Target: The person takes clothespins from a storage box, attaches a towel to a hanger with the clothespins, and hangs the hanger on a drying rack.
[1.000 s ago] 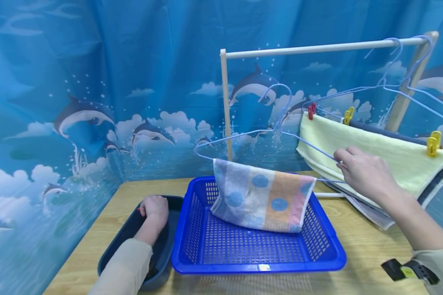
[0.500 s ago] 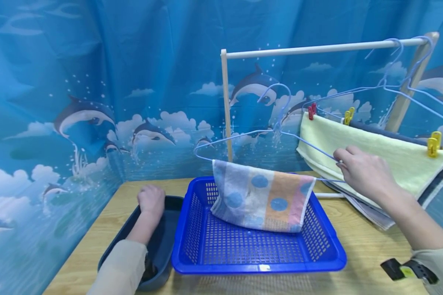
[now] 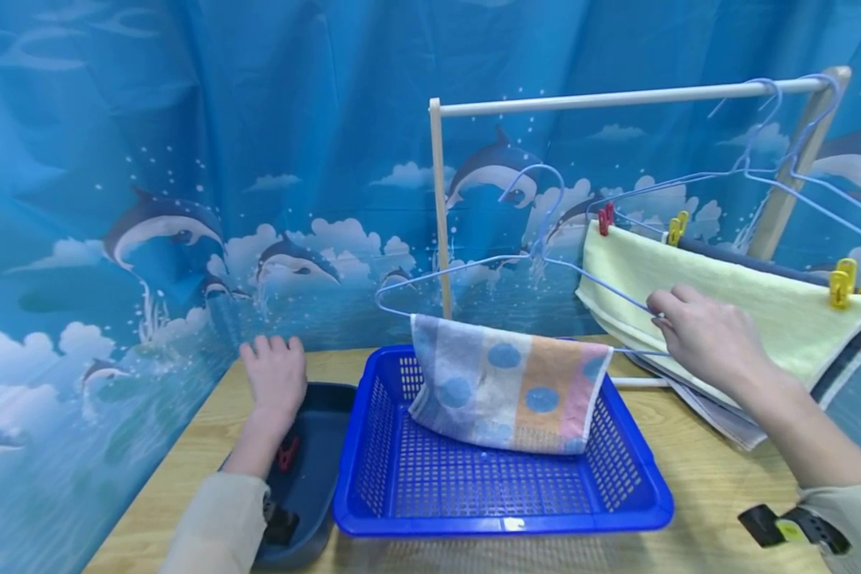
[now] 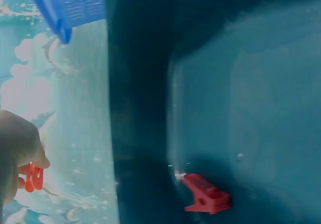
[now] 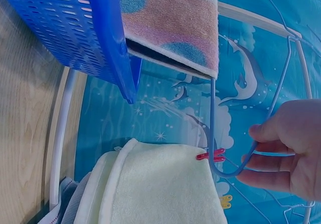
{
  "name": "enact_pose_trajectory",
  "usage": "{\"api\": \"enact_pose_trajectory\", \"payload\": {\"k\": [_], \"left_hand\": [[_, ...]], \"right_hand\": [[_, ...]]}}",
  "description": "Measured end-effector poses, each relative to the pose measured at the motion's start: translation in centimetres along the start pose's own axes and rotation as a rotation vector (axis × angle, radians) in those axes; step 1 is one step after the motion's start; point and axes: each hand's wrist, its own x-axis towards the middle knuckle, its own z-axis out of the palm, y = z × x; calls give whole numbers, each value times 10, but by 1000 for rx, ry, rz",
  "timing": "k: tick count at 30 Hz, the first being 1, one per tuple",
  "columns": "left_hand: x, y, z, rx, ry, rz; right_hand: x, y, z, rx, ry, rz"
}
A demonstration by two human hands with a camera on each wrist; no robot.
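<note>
My left hand is at the far end of the dark oval tub. In the left wrist view it pinches a red clothespin between thumb and fingers. Another red clothespin lies inside the tub. My right hand grips the right end of a thin blue wire hanger. Over the hanger's lower bar drapes a small striped towel with blue dots. The towel hangs over the blue basket, and no clothespin shows on it.
Behind stands a rack with a white top rail. At right, hangers carry a pale yellow towel and darker cloths, held by red and yellow clothespins. A dolphin-print curtain backs the wooden table.
My left hand has come up out of the tub and moved left and away, uncovering a red clothespin inside. The right hand, hanger and towel have barely moved.
</note>
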Motion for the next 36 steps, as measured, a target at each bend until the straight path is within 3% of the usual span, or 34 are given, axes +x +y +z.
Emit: {"api": "enact_pose_trajectory", "payload": {"k": [6,10,14,20,23,28,36], "left_hand": [[4,3,-20,-122,-127,-78],[6,9,-35,-168,-156,-70],[5,19,-49,-162,-55,4],[1,37,-67,-198,280,156],[-1,49,-80,-251,380,235],[0,64,-97,-277,408,325],[-1,75,-100,-256,323,449]], "right_hand": [[0,-1,0,3,-1,1],[1,-1,0,11,-13,3],[1,-1,1,12,-14,4],[1,0,1,8,-2,2],[0,-1,1,10,2,-2],[1,-1,2,11,3,5],[0,1,4,13,20,-16]]}}
